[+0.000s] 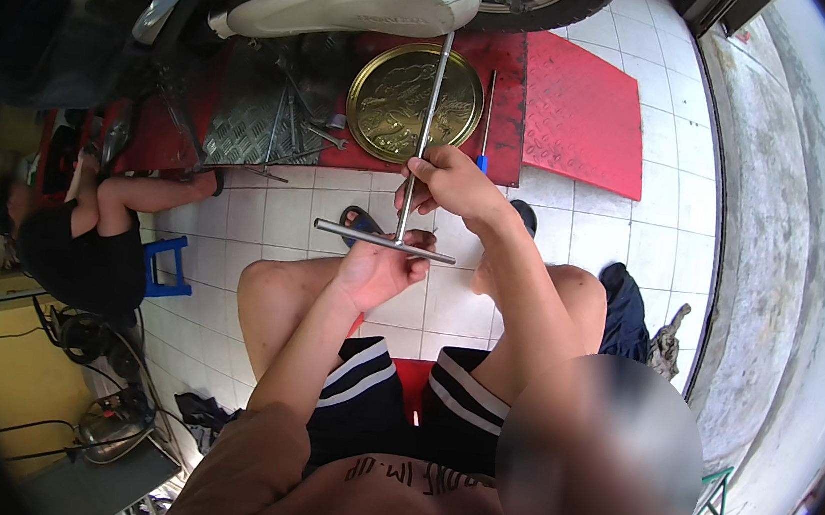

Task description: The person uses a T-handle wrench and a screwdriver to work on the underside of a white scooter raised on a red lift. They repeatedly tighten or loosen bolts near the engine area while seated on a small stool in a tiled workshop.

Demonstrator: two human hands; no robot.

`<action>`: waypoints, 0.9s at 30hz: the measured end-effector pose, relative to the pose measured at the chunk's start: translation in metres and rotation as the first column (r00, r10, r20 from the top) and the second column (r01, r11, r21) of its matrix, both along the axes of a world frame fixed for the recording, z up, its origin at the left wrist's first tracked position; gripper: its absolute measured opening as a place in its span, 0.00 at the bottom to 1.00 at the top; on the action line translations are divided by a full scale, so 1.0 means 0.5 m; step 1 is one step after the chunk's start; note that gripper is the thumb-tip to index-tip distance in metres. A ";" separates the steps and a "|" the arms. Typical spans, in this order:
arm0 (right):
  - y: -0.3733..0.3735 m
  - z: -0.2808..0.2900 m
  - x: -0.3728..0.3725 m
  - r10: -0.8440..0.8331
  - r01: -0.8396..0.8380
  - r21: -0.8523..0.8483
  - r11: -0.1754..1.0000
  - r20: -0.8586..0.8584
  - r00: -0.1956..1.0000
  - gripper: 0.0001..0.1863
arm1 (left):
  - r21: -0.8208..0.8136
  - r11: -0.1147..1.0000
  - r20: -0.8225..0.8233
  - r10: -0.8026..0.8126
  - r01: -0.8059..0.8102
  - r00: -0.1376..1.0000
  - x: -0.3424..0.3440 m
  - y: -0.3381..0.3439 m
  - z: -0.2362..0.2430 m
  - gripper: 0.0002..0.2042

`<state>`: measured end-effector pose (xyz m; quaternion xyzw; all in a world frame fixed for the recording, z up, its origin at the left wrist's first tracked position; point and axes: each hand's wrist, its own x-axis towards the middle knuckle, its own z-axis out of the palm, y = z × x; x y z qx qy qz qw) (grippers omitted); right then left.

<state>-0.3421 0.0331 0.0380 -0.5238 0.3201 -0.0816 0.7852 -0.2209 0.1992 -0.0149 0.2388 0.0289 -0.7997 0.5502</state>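
A long steel T-handle wrench (pixel 432 109) stretches away from me, its far end meeting the underside of the silver scooter's engine cover (pixel 373 14). My right hand (pixel 452 183) grips the shaft partway down, thumb and fingers pinched round it. Nearer to me, my left hand (pixel 378 272) is palm up at the crossbar, its fingers curled about the joint with the shaft. Behind the shaft a round gold tray (pixel 387 119) lies on the red lift platform (pixel 504 106). Whatever the wrench's tip sits on is hidden by the cover.
Several wrenches (pixel 290 129) lie left of the tray, and a blue-handled screwdriver (pixel 484 149) lies right of it. A red ramp (pixel 588 115) extends rightward. At the left another person (pixel 82 243) sits near a blue stool (pixel 168 267). Dark cloth (pixel 623 310) rests by my right knee.
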 end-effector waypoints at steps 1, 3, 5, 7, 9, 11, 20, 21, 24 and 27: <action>0.007 -0.005 0.005 -0.011 0.011 0.008 1.000 0.022 1.000 0.13 | 0.037 0.999 0.115 0.028 -0.033 0.993 0.003 0.001 0.018 0.15; 0.004 -0.012 -0.005 -0.043 0.043 -0.010 0.999 -0.018 0.999 0.14 | 0.058 0.997 0.407 -0.065 0.046 0.911 -0.011 0.002 0.042 0.20; 0.008 -0.014 -0.008 -0.014 0.010 -0.078 0.997 -0.052 0.999 0.14 | 0.061 0.993 0.531 -0.118 0.101 0.839 -0.011 0.028 0.028 0.18; 0.013 -0.030 -0.011 -0.035 0.031 -0.102 0.994 -0.037 0.999 0.15 | 0.004 0.995 0.285 -0.094 0.097 0.954 -0.033 0.040 0.024 0.18; 0.016 -0.040 -0.007 -0.053 0.051 -0.099 0.994 -0.016 0.998 0.15 | 0.133 0.990 0.283 -0.086 0.050 0.955 -0.061 0.037 0.042 0.19; 0.017 -0.043 -0.007 -0.039 0.037 -0.131 0.991 -0.016 0.999 0.15 | 0.269 0.961 0.203 -0.120 0.062 0.972 -0.072 0.039 0.073 0.23; 0.027 -0.016 0.027 0.080 -0.090 -0.113 0.990 -0.085 0.993 0.11 | 0.155 0.936 0.000 0.321 -0.317 0.947 -0.068 0.040 0.060 0.15; 0.026 -0.018 0.029 0.170 -0.178 -0.086 0.980 -0.089 0.981 0.11 | 0.136 0.918 0.080 0.366 -0.374 0.927 -0.063 0.040 0.056 0.13; 0.037 -0.011 0.026 0.214 -0.216 -0.046 0.975 -0.045 0.976 0.10 | -0.054 0.911 0.581 0.363 -0.410 0.729 -0.068 0.028 0.065 0.10; 0.038 -0.011 0.027 0.137 -0.137 -0.034 0.990 -0.005 0.991 0.10 | -0.181 0.908 0.848 0.339 -0.379 0.407 -0.079 0.023 0.065 0.06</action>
